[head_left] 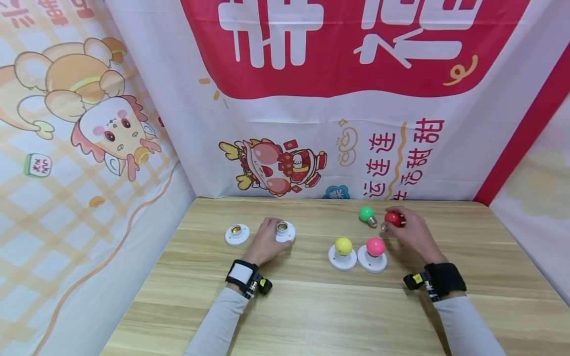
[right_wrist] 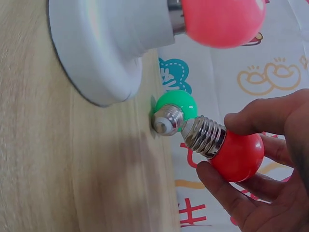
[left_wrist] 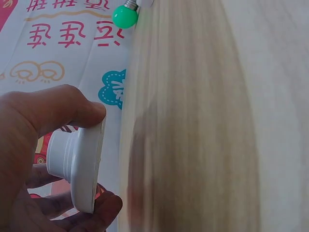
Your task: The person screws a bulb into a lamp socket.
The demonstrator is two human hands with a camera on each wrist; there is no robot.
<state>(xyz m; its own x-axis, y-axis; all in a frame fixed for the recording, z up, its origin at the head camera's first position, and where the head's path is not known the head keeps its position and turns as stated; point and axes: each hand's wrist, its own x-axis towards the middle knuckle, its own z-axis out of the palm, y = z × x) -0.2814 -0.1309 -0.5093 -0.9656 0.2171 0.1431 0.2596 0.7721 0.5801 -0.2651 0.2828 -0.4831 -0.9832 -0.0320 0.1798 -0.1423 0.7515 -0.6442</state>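
My left hand (head_left: 265, 246) grips a white round lamp holder (head_left: 289, 235) by its rim, thumb on one side and fingers on the other. In the left wrist view that lamp holder (left_wrist: 86, 169) appears lifted slightly off the table. On the right, a red light bulb (head_left: 393, 218) is held in the fingers of my right hand (head_left: 416, 236). The right wrist view shows the red bulb (right_wrist: 239, 157) tilted, its metal screw base pointing away from the palm, near a green bulb (right_wrist: 177, 100) lying on the table.
Another lamp holder (head_left: 231, 239) with a bare socket sits left of my left hand. Between the hands, a yellow bulb (head_left: 343, 245) and a pink bulb (head_left: 375, 246) stand upright in white holders side by side. A printed cloth (head_left: 276, 113) hangs behind the wooden table (head_left: 320, 316).
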